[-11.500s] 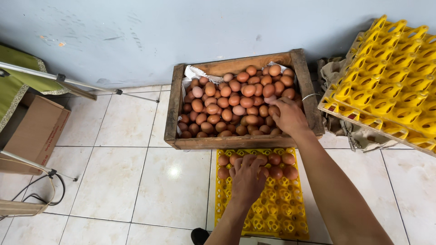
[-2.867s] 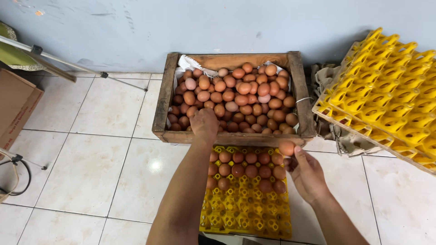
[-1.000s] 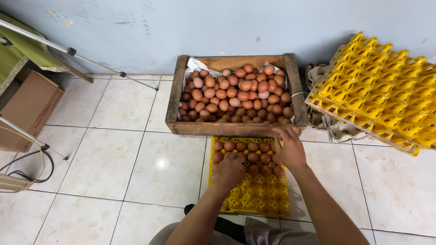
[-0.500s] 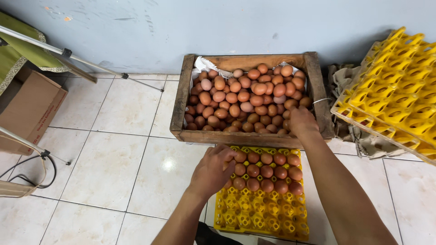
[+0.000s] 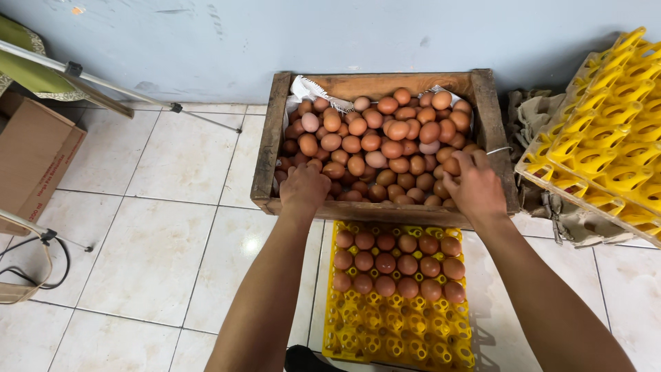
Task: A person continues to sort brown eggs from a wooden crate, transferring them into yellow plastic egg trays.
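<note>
Both hands reach into the wooden crate (image 5: 273, 148), set apart: left hand (image 5: 303, 188) and right hand (image 5: 474, 187) each curl over brown eggs (image 5: 385, 138); actual grip cannot be told. Nearer lies a yellow tray (image 5: 396, 337), half filled. Stacked yellow trays (image 5: 613, 138) stand far right.

Wooden crate (image 5: 272, 148): rough, weathered boards, matt. Brown eggs (image 5: 385, 138): smooth shells, faint sheen. Yellow egg tray (image 5: 396, 334): moulded plastic, glossy. Stacked yellow trays (image 5: 609, 145): same plastic, resting on grey pulp-paper trays (image 5: 585, 224), matt and fibrous. Floor (image 5: 165, 234): glazed white tile, reflective. Cardboard box (image 5: 31, 162): matt brown.
</note>
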